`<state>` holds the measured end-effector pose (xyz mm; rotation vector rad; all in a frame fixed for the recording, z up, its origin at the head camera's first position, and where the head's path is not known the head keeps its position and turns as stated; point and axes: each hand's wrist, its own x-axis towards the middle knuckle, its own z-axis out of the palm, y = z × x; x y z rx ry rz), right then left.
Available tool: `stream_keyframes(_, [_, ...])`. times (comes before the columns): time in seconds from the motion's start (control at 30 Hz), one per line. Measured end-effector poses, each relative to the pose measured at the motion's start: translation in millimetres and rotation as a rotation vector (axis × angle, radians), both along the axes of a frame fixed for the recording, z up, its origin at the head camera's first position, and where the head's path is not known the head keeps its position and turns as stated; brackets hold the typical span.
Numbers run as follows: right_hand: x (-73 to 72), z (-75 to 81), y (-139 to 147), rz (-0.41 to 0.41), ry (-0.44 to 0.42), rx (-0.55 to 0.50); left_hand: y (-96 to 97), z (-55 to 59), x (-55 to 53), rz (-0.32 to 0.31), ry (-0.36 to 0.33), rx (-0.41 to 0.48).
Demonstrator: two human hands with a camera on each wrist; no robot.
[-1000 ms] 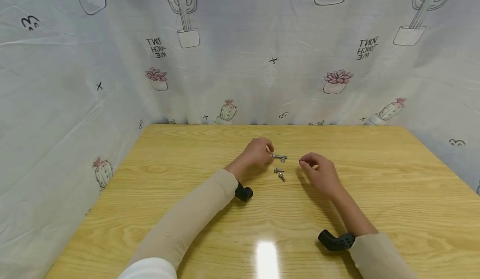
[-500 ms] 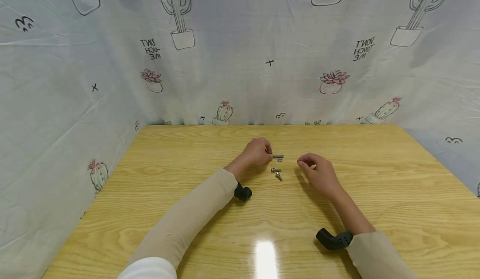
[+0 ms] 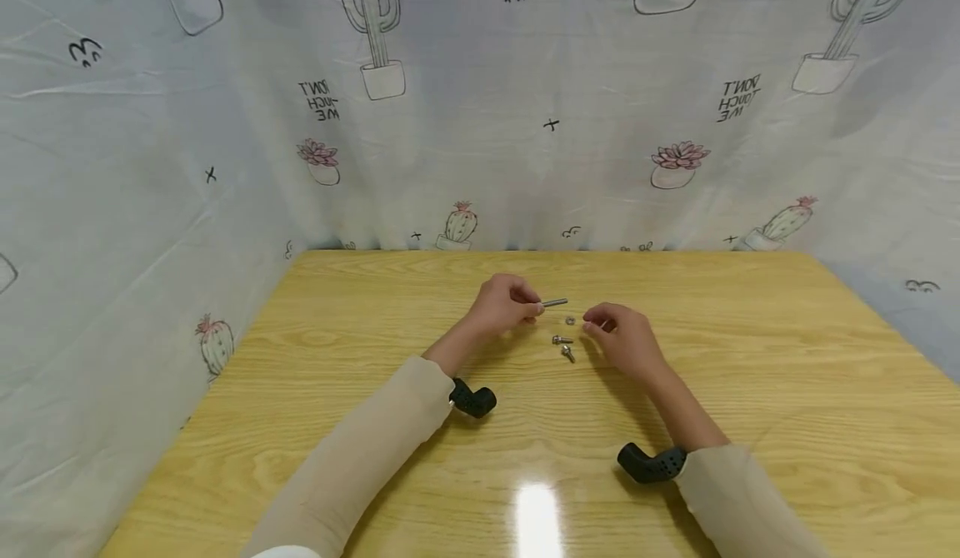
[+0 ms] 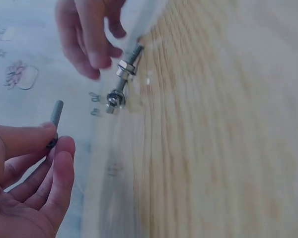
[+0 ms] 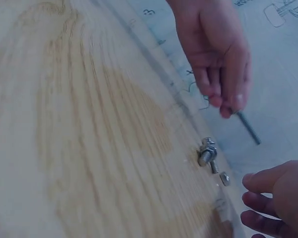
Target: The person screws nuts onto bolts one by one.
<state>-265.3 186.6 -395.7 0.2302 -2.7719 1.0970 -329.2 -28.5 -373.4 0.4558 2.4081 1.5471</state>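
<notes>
My left hand (image 3: 504, 302) pinches a long metal bolt (image 3: 555, 302) near its head, between thumb and fingers, raised off the table. In the left wrist view the bolt's shank (image 4: 57, 114) points upward from the fingertips. A loose hex nut (image 3: 570, 321) lies on the table between the hands. Just to its right is my right hand (image 3: 624, 341), fingers loosely bent and holding nothing. In the right wrist view a gap shows between its thumb and the nut (image 5: 225, 178). Two shorter bolts (image 3: 562, 340) lie closer to me, each with hardware around its shank.
The wood-grain table (image 3: 375, 308) reaches back to a pale curtain (image 3: 480, 125) printed with cacti. Each wrist wears a black camera mount, on the left (image 3: 474, 400) and on the right (image 3: 651, 464). Light glares on the table's near part.
The long bolt was lying on the table beside the nut; my left hand has taken hold of it and lifted it. My right hand has moved left, closer to the nut.
</notes>
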Motion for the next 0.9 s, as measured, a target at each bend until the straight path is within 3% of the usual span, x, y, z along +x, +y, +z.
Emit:
stream_keyframes(0.43, [-18.5, -7.9, -7.3, 0.052, 0.033, 0.105, -17.6, 5.4, 30.0, -0.024, -0.027, 0.196])
stream_keyframes(0.63, [-21.1, -9.2, -14.7, 0.082, 0.061, 0.197, -22.4, 6.0, 37.3, 0.002, -0.035, 0.23])
stream_keyframes(0.8, [-20.8, -7.0, -18.2, 0.044, 0.067, 0.322, -24.8, 4.8, 40.9, 0.006, -0.033, 0.254])
stream_keyframes(0.9, [-19.6, -7.1, -17.8, 0.018, 0.066, 0.323, -26.5, 2.7, 41.2, 0.001, -0.029, 0.258])
